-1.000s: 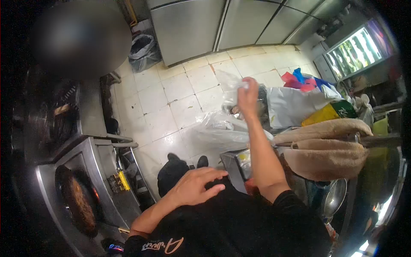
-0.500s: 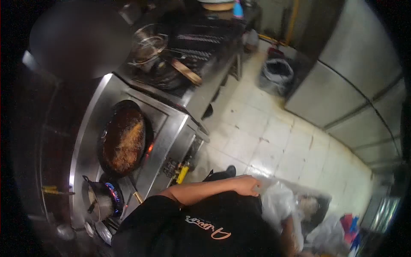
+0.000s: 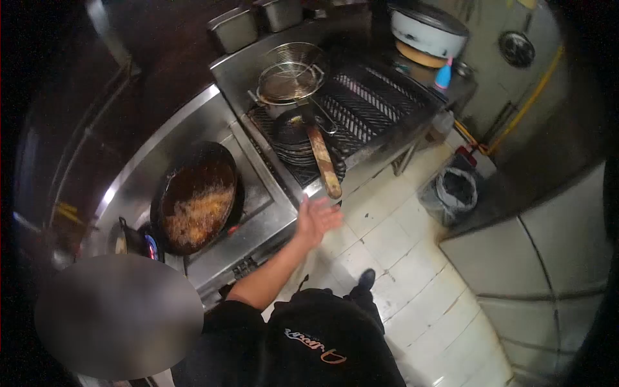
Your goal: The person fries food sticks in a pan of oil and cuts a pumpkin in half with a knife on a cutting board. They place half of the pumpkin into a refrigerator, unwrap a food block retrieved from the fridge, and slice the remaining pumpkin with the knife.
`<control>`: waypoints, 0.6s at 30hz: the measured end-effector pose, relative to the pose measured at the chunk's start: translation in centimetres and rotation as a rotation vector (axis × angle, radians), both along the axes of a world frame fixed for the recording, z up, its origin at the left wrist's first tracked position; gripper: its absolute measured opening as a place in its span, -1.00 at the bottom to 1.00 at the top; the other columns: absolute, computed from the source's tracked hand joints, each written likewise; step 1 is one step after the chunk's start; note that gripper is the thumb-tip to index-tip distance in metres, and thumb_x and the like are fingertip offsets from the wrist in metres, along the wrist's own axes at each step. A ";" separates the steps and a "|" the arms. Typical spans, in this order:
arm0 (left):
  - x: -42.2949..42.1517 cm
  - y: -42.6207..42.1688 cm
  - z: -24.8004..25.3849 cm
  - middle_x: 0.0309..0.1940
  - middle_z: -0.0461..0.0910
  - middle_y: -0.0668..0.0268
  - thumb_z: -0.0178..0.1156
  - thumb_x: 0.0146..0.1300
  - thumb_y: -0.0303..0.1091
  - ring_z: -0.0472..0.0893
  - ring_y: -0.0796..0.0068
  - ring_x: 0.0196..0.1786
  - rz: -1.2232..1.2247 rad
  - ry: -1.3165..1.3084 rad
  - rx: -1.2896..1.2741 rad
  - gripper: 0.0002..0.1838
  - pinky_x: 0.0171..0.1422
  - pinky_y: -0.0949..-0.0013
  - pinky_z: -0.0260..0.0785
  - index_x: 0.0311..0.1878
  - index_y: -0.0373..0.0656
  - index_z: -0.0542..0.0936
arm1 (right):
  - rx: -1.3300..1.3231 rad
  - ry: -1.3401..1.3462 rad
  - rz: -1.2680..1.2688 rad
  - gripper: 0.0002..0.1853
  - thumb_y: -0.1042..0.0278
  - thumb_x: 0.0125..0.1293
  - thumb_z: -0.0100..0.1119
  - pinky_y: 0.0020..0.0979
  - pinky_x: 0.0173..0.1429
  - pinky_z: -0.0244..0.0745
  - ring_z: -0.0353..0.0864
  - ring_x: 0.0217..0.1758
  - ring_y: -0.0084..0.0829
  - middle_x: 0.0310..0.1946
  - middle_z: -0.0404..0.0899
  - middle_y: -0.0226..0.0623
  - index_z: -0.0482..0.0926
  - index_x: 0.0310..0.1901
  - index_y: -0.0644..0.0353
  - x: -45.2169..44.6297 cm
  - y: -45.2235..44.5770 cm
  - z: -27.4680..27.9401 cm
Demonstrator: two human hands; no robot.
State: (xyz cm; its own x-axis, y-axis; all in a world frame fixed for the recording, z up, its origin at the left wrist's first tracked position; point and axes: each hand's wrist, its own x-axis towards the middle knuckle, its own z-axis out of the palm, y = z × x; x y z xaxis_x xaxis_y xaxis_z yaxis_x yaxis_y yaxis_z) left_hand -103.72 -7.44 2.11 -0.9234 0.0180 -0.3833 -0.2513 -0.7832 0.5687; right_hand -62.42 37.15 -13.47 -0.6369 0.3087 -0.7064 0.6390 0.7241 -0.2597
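Observation:
My left hand (image 3: 316,222) reaches forward with its fingers spread, holding nothing. Just beyond the fingertips is the worn wooden handle (image 3: 324,164) of a dark pan, with a small gap visible. That pan (image 3: 291,128) lies on the grill, and round wire strainers (image 3: 290,80) rest behind it. To the left of my hand, a large black wok (image 3: 233,187) holds dark oil with golden pieces (image 3: 200,216) frying in it. My right hand is out of the picture.
A lit burner (image 3: 151,246) glows beside a smaller pot (image 3: 133,240). The ridged grill (image 3: 374,106) carries a white pot (image 3: 429,35) at its far end. A lined bin (image 3: 454,190) stands on the tiled floor near metal cabinets (image 3: 509,251). A blurred patch hides the lower left.
My left hand has moved from in front of my body out toward the wooden handle, its fingers spreading. The view has turned toward the grill; my right arm and the plastic bags have left it.

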 end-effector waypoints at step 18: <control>2.0 2.2 14.3 -0.53 0.49 0.34 0.08 0.19 -0.45 0.47 0.57 -0.55 0.277 0.123 -0.506 -0.89 -0.51 0.52 0.33 -0.24 -0.21 0.40 | -0.754 0.694 0.772 -0.50 -0.03 0.22 0.13 -0.47 -0.15 0.40 0.54 -0.26 -0.46 -0.24 0.62 -0.27 0.55 -0.03 0.28 -70.3 -33.6 27.1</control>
State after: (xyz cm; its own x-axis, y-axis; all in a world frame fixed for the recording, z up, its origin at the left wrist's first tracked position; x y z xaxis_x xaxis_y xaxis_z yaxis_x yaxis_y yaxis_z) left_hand -101.74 -5.23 16.46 -0.9059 -0.3875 -0.1711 0.0156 -0.4342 0.9007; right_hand -132.77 3.57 13.64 -0.7740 -0.6331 0.0061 -0.3121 0.3732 -0.8737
